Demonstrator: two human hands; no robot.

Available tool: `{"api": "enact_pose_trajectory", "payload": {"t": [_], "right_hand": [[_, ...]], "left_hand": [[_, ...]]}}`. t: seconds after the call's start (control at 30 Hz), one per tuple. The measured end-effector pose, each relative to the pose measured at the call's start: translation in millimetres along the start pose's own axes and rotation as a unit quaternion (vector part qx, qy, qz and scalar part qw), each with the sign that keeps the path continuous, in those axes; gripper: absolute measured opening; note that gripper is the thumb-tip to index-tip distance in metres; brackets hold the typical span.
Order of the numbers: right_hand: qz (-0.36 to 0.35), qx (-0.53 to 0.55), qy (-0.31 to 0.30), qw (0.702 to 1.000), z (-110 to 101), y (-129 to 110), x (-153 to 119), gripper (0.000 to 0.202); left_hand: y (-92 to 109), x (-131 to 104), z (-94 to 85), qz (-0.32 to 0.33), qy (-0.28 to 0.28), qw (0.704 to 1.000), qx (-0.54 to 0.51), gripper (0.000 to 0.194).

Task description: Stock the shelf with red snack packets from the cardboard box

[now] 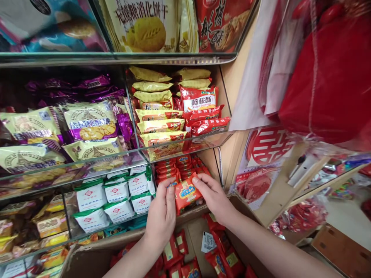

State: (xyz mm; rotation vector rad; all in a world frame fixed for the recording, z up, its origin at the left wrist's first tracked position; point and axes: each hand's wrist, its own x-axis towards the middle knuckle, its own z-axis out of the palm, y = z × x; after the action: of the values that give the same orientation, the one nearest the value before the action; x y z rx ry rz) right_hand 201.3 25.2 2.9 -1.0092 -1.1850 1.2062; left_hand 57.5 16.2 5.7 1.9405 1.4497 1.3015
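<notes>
Above an open cardboard box (82,256), our left hand (162,218) and right hand (216,200), fingers clamped on a red packet (187,194), red packets below.

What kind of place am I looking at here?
Probably a small grocery or snack shop: glass-fronted shelves hold sorted wrapped biscuits, including white-and-green square packets, and an open brown cardboard box of small red packets sits below them.

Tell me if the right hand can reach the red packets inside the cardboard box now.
Probably yes: the cardboard box is open below the right hand, though this hand is holding another red packet.
</notes>
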Motion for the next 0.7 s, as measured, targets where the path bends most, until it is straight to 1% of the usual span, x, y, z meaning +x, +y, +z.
{"api": "enact_pose_trajectory", "payload": {"t": [0.07,0.13,0.23,0.33,0.4,0.47,0.53,0.6,0.63,0.67,0.7], "right_hand": [[-0.006,-0.011,0.010,1.000,0,2,-1,0.033],[-0.028,-0.042,0.021,0.999,0,3,-4,0.034],[-0.069,-0.094,0.036,0.993,-1,4,-8,0.032],[-0.080,-0.112,0.037,0.990,-2,4,-11,0.032],[-0.073,-0.095,0.010,0.993,-3,3,-12,0.029],[-0.050,-0.058,-0.032,0.997,-5,2,-12,0.027],[-0.022,-0.021,-0.076,0.997,-8,-2,-11,0.031],[-0.018,-0.008,-0.087,0.996,-12,-6,-7,0.033],[-0.035,-0.021,-0.072,0.997,-14,-9,-3,0.032],[-0.061,-0.050,-0.041,0.996,-17,-11,2,0.030],[-0.089,-0.100,0.002,0.991,-20,-14,9,0.029]], "left_hand": [[0,1,1.5,0.011,0.031,0.999,0.002,0.028],[-1,2,2.4,0.025,0.050,0.998,0.005,0.027],[0,3,2.2,0.041,0.059,0.997,-0.003,0.024],[1,3,1.1,0.030,0.060,0.997,-0.027,0.023],[1,3,0.3,0.024,0.055,0.997,-0.041,0.024],[1,2,-0.2,0.029,0.040,0.997,-0.052,0.025],[1,1,-0.7,0.026,0.030,0.997,-0.070,0.026],[2,-1,-1.1,-0.006,0.021,0.994,-0.110,0.028],[3,-2,-1.3,-0.030,0.013,0.990,-0.138,0.030],[4,-3,-1.5,-0.054,0.004,0.984,-0.167,0.032],[4,-3,-1.7,-0.073,-0.005,0.979,-0.191,0.033]]}}
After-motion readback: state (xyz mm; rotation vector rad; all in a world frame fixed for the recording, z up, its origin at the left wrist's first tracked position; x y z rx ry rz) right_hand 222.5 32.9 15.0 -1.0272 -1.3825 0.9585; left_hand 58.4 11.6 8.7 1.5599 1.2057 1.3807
